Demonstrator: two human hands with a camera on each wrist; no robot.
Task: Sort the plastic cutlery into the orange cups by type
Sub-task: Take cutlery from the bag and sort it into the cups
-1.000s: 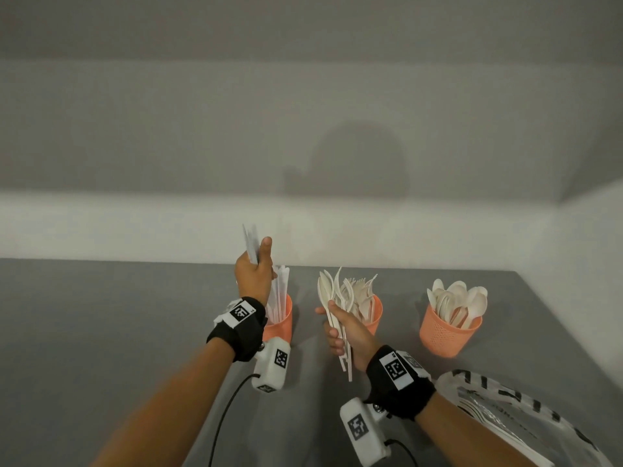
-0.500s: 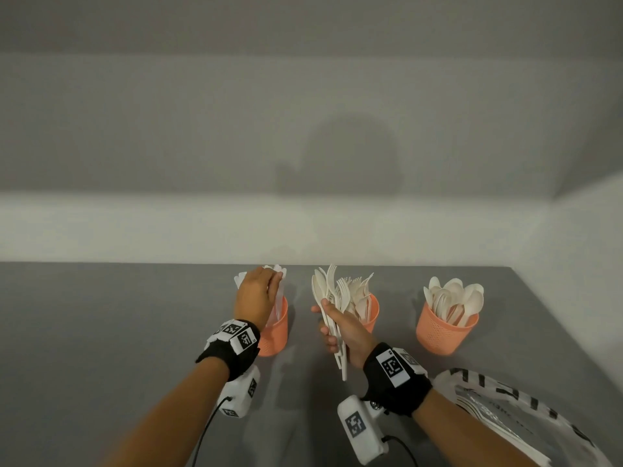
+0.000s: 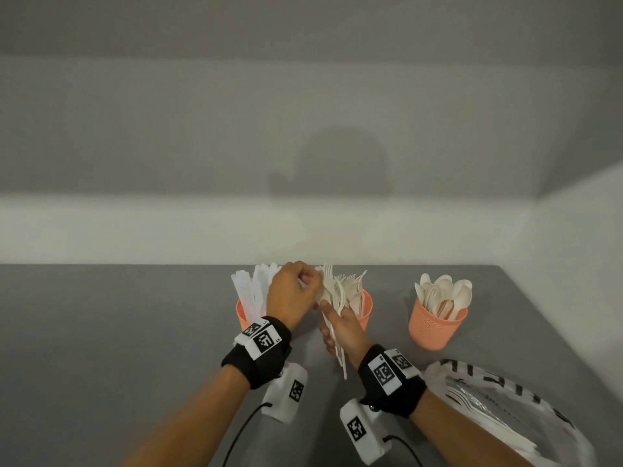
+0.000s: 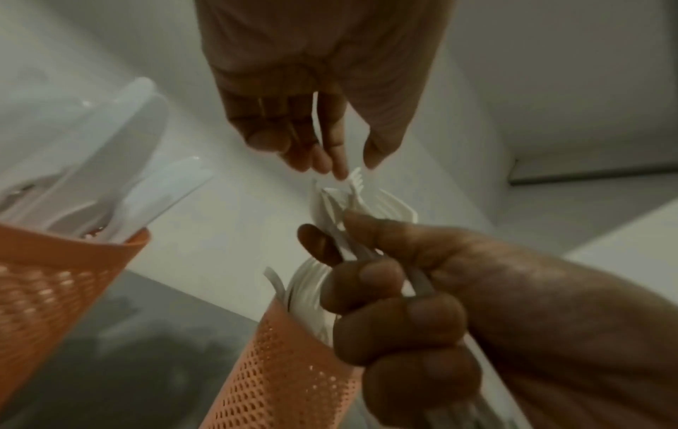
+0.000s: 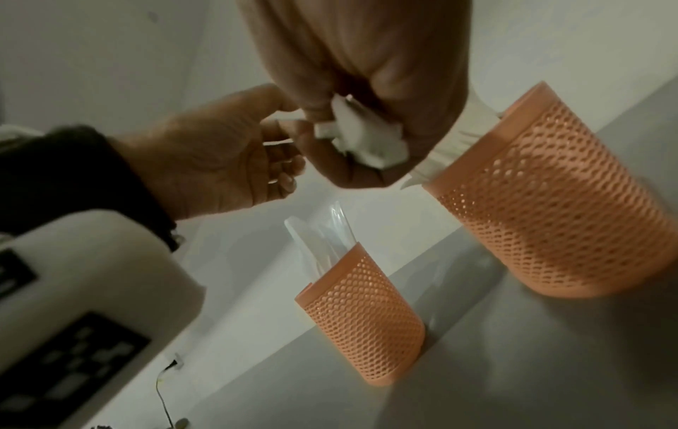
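Three orange mesh cups stand in a row on the grey table: a knife cup (image 3: 243, 313) on the left, a fork cup (image 3: 367, 308) in the middle, a spoon cup (image 3: 435, 328) on the right. My right hand (image 3: 328, 325) grips an upright bundle of white cutlery (image 3: 332, 291) in front of the fork cup. My left hand (image 3: 306, 281) reaches across to the bundle's top. In the left wrist view its thumb and fingers (image 4: 337, 162) pinch a thin white piece by a fork's tines (image 4: 355, 177). Which type that piece is stays unclear.
A crumpled clear plastic bag (image 3: 505, 409) with black lettering lies at the front right, near my right forearm. White walls close the table at the back and on the right. Bare grey tabletop (image 3: 101, 332) stretches to the left.
My left hand lowered knives into the left cup, let them go, and moved right to the top of the bundle. My right hand has barely shifted.
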